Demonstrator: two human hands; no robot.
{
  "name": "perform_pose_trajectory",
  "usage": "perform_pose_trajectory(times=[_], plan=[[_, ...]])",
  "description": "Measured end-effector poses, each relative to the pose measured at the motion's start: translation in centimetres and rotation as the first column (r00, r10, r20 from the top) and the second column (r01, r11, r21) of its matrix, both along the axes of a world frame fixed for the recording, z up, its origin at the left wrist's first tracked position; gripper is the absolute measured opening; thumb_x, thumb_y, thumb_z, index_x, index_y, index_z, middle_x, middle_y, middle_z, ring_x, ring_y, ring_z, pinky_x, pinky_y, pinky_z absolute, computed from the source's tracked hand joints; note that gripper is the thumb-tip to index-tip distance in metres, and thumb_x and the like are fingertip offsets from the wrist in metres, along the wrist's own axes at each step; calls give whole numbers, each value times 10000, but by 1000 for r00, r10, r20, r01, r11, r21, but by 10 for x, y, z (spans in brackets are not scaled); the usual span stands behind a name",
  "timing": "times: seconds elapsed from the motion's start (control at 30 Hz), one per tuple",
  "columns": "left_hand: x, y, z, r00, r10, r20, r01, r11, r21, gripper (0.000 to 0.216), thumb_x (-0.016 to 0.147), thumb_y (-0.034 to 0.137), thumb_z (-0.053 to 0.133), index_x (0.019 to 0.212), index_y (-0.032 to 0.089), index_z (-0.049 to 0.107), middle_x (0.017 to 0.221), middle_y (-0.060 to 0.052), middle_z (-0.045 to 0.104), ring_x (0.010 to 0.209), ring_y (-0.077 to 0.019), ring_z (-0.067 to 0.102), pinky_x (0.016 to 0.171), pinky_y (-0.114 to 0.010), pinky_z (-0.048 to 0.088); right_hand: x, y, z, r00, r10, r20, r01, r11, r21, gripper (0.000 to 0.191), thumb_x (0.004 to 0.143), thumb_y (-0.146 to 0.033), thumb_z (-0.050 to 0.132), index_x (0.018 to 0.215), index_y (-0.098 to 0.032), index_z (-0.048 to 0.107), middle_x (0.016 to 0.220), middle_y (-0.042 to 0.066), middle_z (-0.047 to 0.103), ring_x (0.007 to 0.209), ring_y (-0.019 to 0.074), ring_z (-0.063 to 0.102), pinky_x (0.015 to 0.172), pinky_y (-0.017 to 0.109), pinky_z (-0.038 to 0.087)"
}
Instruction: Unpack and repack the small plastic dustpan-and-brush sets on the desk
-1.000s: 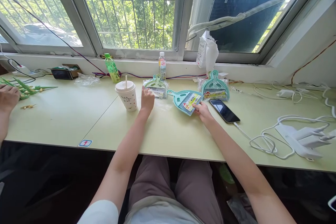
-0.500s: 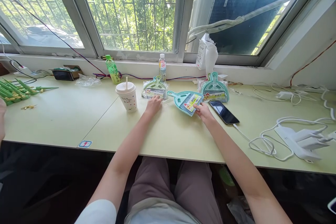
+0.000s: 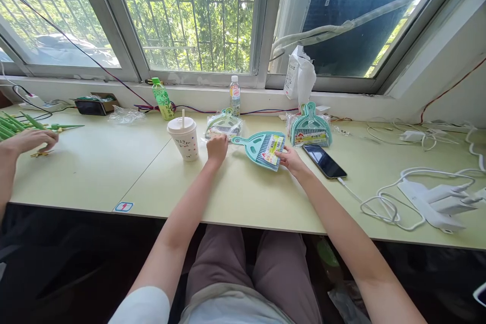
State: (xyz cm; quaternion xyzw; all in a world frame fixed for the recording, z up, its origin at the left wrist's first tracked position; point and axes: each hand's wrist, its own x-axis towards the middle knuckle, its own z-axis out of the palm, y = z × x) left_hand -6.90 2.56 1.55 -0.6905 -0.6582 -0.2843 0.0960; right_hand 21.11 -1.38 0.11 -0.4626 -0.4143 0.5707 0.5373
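Gripping the teal dustpan [image 3: 253,148] by its wide end with the right hand [image 3: 290,159], left hand [image 3: 217,149] curled just off the handle!

Pinching pan and nested brush [image 3: 271,151] between right fingers and thumb, towards the back edge of the table [image 3: 246,197] from its middle, handle pointing to the left edge. Curling the left fingers in close beside the handle's tip, right in front of a wrapped set [image 3: 224,124]; cannot tell whether closed on anything. Look just right of the right hand for a phone [image 3: 324,161] on its white cable, and behind it, at the back edge, for more wrapped dustpans [image 3: 311,124]. Spot a lidded cup [image 3: 183,139] left of the left hand, and, out at the table's left edge, a co-worker's hand [image 3: 30,140] by green pieces [image 3: 11,125].
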Motion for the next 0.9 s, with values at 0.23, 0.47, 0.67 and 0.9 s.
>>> perform_pose_trajectory(times=[0.23,0.47,0.67,0.9], plan=[[17,-10,-1,986,-147,-73,155,981,115,348,979,212,362,1029,190,706,1061,-94,725,957,-230,673,1046,-402,424,-13,-5,-2,994,-108,-26,110,990,86,378,691,-179,763,990,-228,537,869,31,739,788,208,728,678,326,629],[32,-24,3,936,-347,-59,352,926,139,332,993,284,390,1167,232,667,1269,-62,660,1136,-232,630,1131,-420,365,-27,-12,-5,999,49,14,-51,991,125,466,660,-276,817,1032,-217,543,879,52,744,810,237,730,695,362,628],[42,-44,14,966,-252,59,224,929,293,517,990,397,400,1470,213,346,1573,-125,301,1477,-252,235,1208,-487,204,-26,-12,-1,985,-110,-133,132,976,170,489,639,-294,803,1031,-246,515,948,25,723,903,212,715,780,354,619],[56,-26,6,545,-291,786,308,942,135,499,1034,382,162,1502,214,208,1472,-138,456,1333,-197,487,1041,-377,465,-25,-16,6,980,-100,-172,135,970,204,449,653,-293,788,999,-247,504,1011,38,713,1000,227,694,814,365,616]])
